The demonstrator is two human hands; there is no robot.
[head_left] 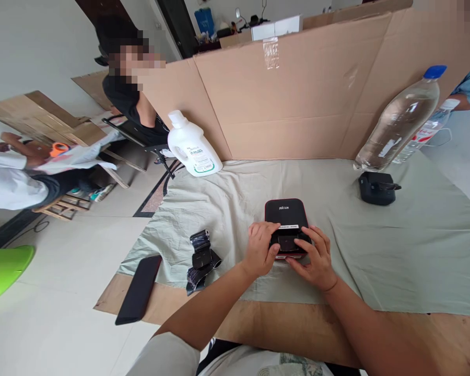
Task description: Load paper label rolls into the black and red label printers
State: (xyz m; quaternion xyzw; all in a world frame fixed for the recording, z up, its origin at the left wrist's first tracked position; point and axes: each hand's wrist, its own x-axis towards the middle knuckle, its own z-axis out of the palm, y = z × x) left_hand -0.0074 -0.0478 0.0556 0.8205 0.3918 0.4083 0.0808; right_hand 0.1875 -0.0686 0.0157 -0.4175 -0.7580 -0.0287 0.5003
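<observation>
A black, rounded box with red trim (285,208) sits on the cloth in front of me. A pale strip crosses its top, and a small dark flat piece (289,243) lies at its near end. My left hand (260,247) grips the box's left side, fingertips near the strip and thumb beside the dark piece. On the right side, my right hand (314,259) holds the box; one finger touches the dark piece and the thumb is at the front edge. The box's underside is hidden. To the left lies a crumpled black strap-like strip (202,259).
A dark phone (138,290) lies at the table's left edge. A white jug (195,144), large water bottle (401,122), smaller bottle (425,137) and black device (378,188) stand before a cardboard partition (290,99). Other people sit beyond on the left and at far right.
</observation>
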